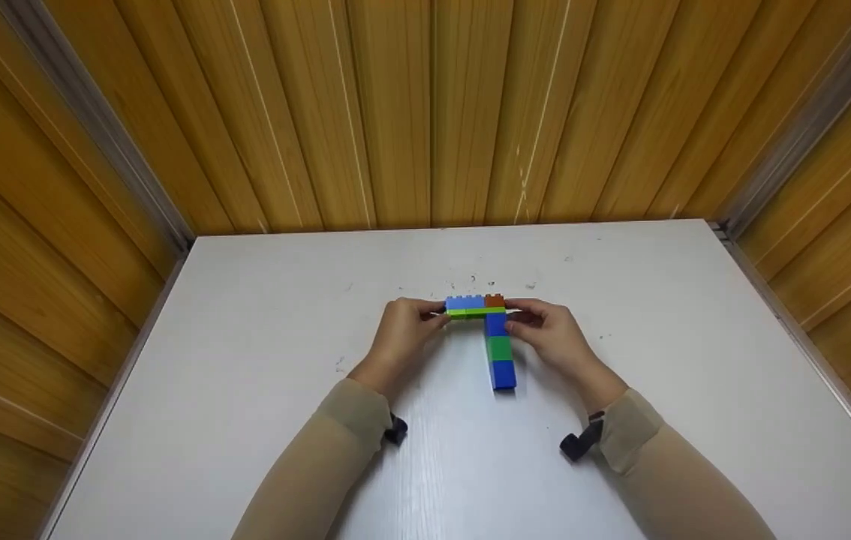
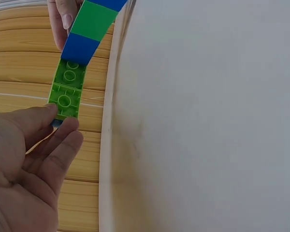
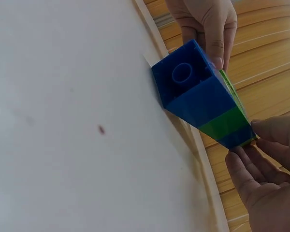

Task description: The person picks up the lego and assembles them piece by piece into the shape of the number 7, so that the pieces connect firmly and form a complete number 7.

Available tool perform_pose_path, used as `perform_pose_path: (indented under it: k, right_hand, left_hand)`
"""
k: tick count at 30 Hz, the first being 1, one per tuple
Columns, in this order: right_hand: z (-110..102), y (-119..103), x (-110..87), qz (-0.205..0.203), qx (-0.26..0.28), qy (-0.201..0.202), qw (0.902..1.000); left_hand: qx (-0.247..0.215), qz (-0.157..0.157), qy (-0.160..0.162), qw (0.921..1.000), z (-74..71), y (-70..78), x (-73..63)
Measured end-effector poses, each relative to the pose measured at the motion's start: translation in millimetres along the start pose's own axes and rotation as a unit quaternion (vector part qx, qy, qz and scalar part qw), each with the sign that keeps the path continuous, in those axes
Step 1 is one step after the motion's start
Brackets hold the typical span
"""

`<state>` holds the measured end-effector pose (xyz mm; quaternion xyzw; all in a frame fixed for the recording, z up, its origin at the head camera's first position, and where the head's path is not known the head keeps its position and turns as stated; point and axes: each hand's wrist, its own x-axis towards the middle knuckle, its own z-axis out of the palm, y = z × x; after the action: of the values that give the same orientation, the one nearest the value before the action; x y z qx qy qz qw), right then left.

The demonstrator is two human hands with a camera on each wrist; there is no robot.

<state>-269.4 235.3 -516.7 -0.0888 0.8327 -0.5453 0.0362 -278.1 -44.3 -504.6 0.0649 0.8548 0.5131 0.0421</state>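
A joined build of toy building blocks is held up over the white table. Its lime green strip (image 1: 463, 313) carries light blue bricks (image 1: 464, 301) and, at the right end, an orange-brown brick (image 1: 494, 300). Below that end runs a column of a blue brick (image 1: 495, 325), a green brick (image 1: 500, 348) and another blue brick (image 1: 503, 375). With thumb and fingers, my left hand (image 1: 404, 330) pinches the strip's free left end; its hollow underside (image 2: 65, 99) shows in the left wrist view. My right hand (image 1: 559, 334) grips the corner where strip and column meet. In the right wrist view the lowest blue brick's open bottom (image 3: 183, 75) faces the camera.
The white table (image 1: 260, 390) has small dark marks near its far side. Wood-patterned panels (image 1: 395, 112) rise behind it and on both sides, with grey metal posts (image 1: 110, 127) in the corners. Black wrist devices (image 1: 579, 444) sit at both cuffs.
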Motion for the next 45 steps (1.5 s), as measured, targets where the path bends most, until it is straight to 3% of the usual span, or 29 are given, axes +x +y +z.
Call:
perform_pose_path:
  k: [6, 17, 29, 36, 45]
  right_hand:
    - [-3, 3, 3.0, 0.010, -0.011, -0.011, 0.9998]
    - [-9, 6, -0.8, 0.062, -0.021, -0.031, 0.9974]
    - [-12, 8, -4.6, 0.058, -0.040, -0.055, 0.9960]
    - [-27, -1, 7.8, 0.075, -0.083, -0.070, 0.9913]
    - [-82, 6, -4.8, 0.087, -0.212, -0.052, 0.9721]
  left_hand:
    - [0.026, -0.008, 0.005, 0.9996, 4.3, -1.0, 7.2]
    - [0.031, -0.035, -0.021, 0.9987, 10.7, -0.7, 13.2]
    - [0.035, -0.064, -0.040, 0.9965, 7.1, 4.0, 12.7]
    - [0.024, -0.086, -0.031, 0.9956, -19.1, 8.2, 8.6]
    - [0.046, -0.048, -0.045, 0.9968, -52.5, -9.9, -2.5]
